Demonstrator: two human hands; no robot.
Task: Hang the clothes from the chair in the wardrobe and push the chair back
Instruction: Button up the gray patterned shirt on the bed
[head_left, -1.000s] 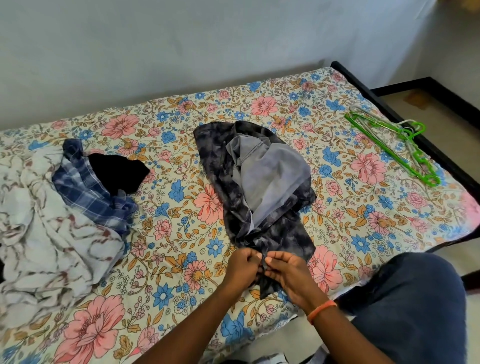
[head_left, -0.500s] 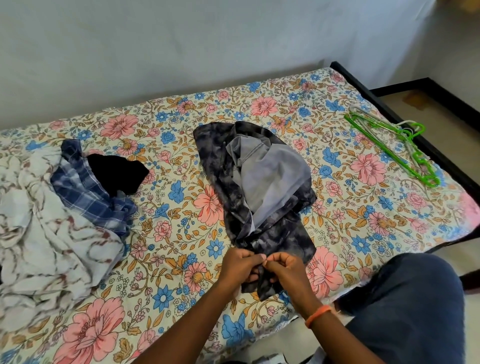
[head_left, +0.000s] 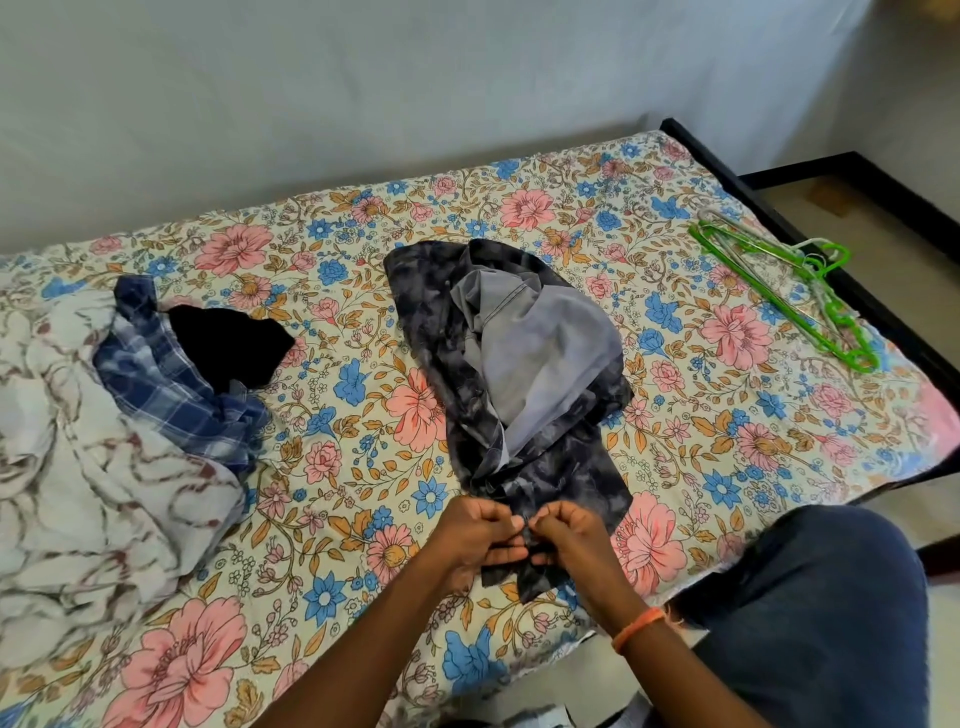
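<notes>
Fiddling with the shirt hem on the bed

Left hand (head_left: 480, 535) and right hand (head_left: 566, 535) both pinch the dark tie-dye shirt (head_left: 467, 374); soft, floppy fabric, probably best lifted by the shoulders.

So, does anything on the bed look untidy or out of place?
Yes. The dark shirt lies crumpled, showing its grey inside. Three more garments sit in a loose heap at the left. The green hangers lie unused at the right edge.

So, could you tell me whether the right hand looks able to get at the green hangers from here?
Probably yes: the hangers lie uncovered on the bed's far right, nothing between. But the right hand is pinching the dark shirt and must let go first.
</notes>
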